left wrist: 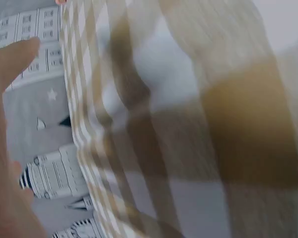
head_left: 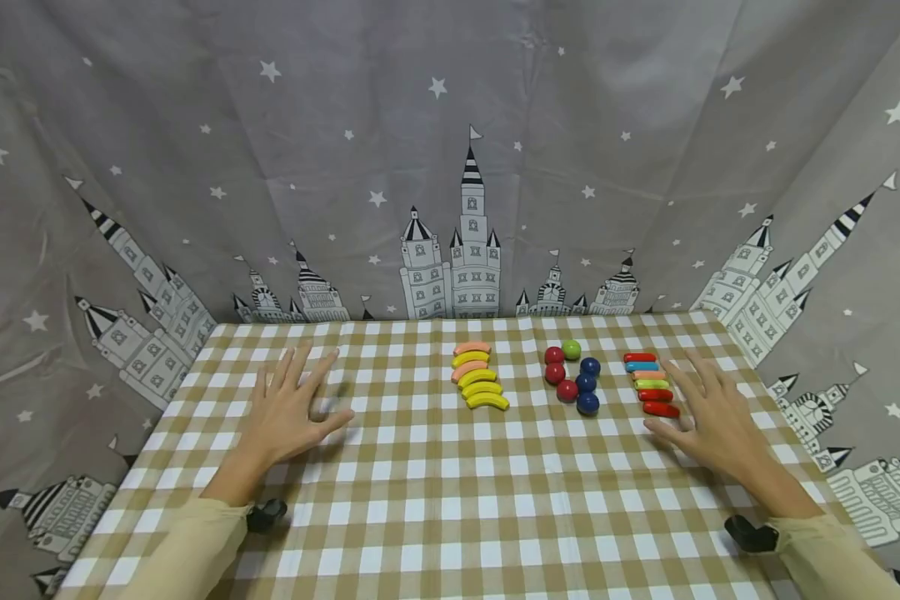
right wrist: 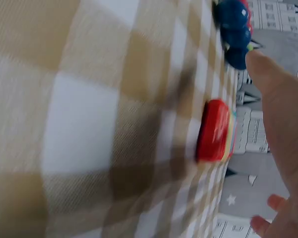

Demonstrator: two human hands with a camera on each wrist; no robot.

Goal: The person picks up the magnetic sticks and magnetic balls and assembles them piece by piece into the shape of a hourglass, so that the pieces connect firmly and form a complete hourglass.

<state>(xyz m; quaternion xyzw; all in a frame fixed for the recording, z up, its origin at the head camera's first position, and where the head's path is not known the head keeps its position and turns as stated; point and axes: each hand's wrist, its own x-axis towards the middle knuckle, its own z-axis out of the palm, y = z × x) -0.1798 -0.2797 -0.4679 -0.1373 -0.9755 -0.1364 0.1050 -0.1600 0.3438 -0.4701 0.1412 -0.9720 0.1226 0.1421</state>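
My left hand [head_left: 283,417] is over the left part of the table with its fingers spread, holding nothing. In the left wrist view its thumb [left wrist: 20,58] stands out above the cloth. My right hand [head_left: 720,425] has its fingers spread just right of a column of short coloured sticks [head_left: 658,409], which are red, blue, orange and yellow-green. In the right wrist view the red stick [right wrist: 216,130] lies beyond the thumb [right wrist: 270,74]. Left of the sticks are several small balls: red [head_left: 567,391], dark blue [head_left: 588,403] and one green [head_left: 571,349].
A stack of curved banana-shaped pieces, yellow [head_left: 487,401] and peach-pink [head_left: 471,347], lies near the middle back. A checked brown-and-white cloth [head_left: 390,517] covers the table. Grey curtains [head_left: 345,100] printed with castles and stars hang behind and at both sides.
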